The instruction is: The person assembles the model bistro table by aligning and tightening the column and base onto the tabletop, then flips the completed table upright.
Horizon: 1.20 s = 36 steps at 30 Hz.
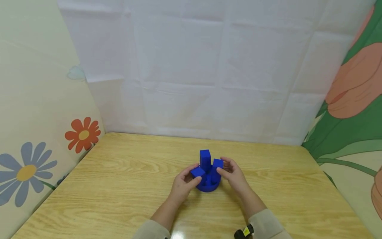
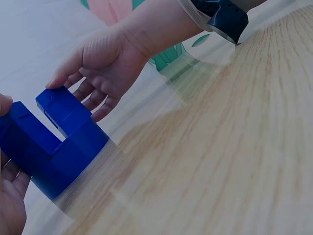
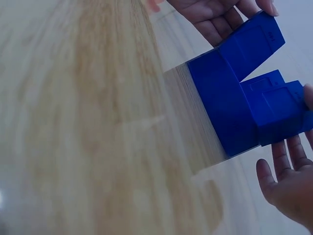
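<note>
A blue round holder [image 1: 208,189] with a raised rim stands on the table. Three blue blocky uprights rise from it: a back one [image 1: 205,160], a left one [image 1: 198,172] and a right one [image 1: 218,163]. My left hand [image 1: 180,186] grips the left upright, thumb in front and fingers along its outer side. On the other side, my right hand [image 1: 236,177] holds the right upright between thumb and fingers. The right wrist view shows the holder's smooth outer wall [image 3: 222,105] down on the wood, with faint marks on the uprights.
The wood-grain table [image 1: 113,186] spreads around the holder. Behind it hangs a creased white cloth [image 1: 191,73]. Flower-printed sheets flank the table on the left [image 1: 30,99] and right [image 1: 352,132]. A black wrist device [image 1: 244,231] is on the right sleeve.
</note>
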Tool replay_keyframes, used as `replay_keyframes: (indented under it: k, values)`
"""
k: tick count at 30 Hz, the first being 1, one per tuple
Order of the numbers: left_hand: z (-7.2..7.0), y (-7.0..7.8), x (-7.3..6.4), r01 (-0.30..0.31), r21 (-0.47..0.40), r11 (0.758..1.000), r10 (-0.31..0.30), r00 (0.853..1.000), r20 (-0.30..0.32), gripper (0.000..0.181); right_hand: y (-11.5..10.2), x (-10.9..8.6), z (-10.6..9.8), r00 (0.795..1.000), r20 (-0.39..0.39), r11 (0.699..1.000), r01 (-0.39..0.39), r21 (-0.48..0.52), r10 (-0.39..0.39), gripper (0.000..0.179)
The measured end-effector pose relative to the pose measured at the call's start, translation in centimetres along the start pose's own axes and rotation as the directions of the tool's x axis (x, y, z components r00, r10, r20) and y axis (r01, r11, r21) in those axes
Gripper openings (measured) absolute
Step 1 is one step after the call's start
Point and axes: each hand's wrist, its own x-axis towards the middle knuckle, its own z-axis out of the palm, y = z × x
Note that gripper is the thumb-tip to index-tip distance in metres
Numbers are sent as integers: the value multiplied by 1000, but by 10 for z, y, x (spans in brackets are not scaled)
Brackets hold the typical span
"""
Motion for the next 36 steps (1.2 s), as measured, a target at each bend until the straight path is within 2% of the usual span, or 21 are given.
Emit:
replay_keyframes:
  k: [13, 23, 29, 36]
  values:
    - [1, 0, 0, 1, 5, 1000, -1, 1000, -6, 47, -4, -4, -4, 998, 43, 999, -45, 15, 44, 60]
    - [1, 0, 0, 7, 4, 1000, -7, 1000, 3, 47, -2, -5, -7, 997, 75, 998, -34, 46, 31, 60]
    - [1, -1, 1, -8, 11, 1000, 8, 1000, 0, 46, 0, -6, -8, 998, 65, 995, -20, 103, 14, 57]
    - [0, -1, 1, -6, 15, 1000, 6, 1000, -3, 46, 3, -10, -11, 1000, 26, 998, 5, 69, -7, 53]
